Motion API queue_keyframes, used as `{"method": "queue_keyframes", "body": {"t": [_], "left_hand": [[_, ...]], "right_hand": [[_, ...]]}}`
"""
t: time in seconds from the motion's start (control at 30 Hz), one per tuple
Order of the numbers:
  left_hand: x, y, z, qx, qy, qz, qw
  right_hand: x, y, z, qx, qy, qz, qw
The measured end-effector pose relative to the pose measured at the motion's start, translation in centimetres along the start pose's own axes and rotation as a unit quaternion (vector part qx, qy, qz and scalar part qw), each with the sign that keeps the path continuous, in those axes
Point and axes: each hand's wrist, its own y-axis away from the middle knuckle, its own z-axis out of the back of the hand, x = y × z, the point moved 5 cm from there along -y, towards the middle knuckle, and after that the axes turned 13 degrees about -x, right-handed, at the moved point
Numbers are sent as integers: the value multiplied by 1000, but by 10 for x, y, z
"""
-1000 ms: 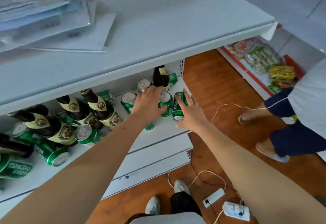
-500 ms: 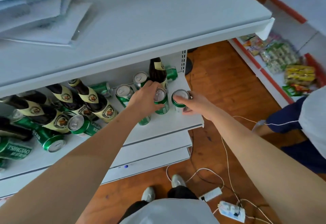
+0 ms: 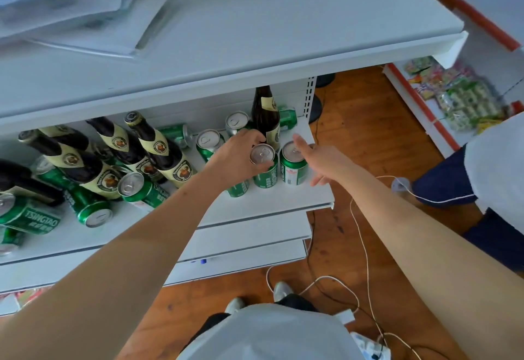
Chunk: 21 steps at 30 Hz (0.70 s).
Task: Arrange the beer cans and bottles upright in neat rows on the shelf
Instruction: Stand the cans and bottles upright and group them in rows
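Note:
On the white shelf (image 3: 300,199) two green beer cans stand upright side by side near the right end. My left hand (image 3: 241,157) grips the left can (image 3: 266,175) around its upper side. My right hand (image 3: 321,161) is open, and its straight index finger reaches over the top of the right can (image 3: 293,168). One brown bottle (image 3: 266,117) stands upright just behind them. Several brown bottles (image 3: 161,155) lie tilted on the left among lying green cans (image 3: 141,189). More cans (image 3: 208,144) stand behind my left hand.
The upper shelf (image 3: 255,48) overhangs the cans and carries stacked papers (image 3: 85,11). Another person (image 3: 493,178) stands at the right, close to the shelf end. Cables and a power strip (image 3: 368,345) lie on the wooden floor. Snack packs (image 3: 459,99) fill a shelf at far right.
My right hand stood its can upright beside the other one, let go and opened its fingers. My left hand stayed on its can.

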Motion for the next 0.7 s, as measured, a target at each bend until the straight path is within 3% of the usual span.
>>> {"method": "queue_keyframes", "body": {"t": [0.13,0.2,0.3,0.4,0.57,0.7], "left_hand": [[3,-11,27,-171,57,74,981],[0,-19,32,-215,85,91,969],[-9,-36,23,-205,107,87,969],[-12,-47,11,-205,123,86,967],[-5,-55,2,-193,150,116,963],[-2,-61,-2,-153,131,106,974]], "right_hand": [[3,-28,32,-207,53,63,975],[16,-47,37,-258,80,133,953],[43,-78,25,-209,131,259,934],[56,-108,4,-158,202,310,916],[50,-139,-14,-134,223,254,932],[40,-142,-18,-111,99,201,968]]}}
